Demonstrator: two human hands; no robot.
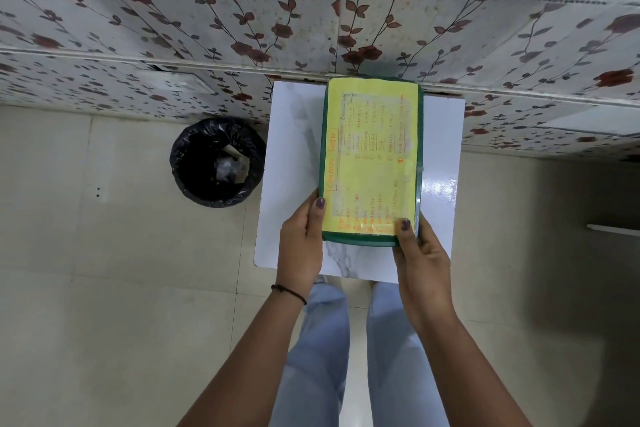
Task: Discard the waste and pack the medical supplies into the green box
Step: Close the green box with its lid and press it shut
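Green box (372, 240) sits on white table (440, 191), lid shut, w/ yellow handwritten label (372, 156) covering lid top. Box long axis runs near-to-far; far end close to floral wall (207, 28). Left hand (300, 236) grips near-left corner, thumb on lid. Right hand (420, 253) grips near-right corner, thumb on label. Bin (217, 163) w/ black liner stands on floor left of table, crumpled waste (233, 166) inside.

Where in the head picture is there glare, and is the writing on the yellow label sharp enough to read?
Head view: ceiling light glares on the glossy white tabletop, right of the green plastic box; the yellow paper label is overexposed, its orange writing too soft to read; wide-angle distortion bends the flowered wall tiles.
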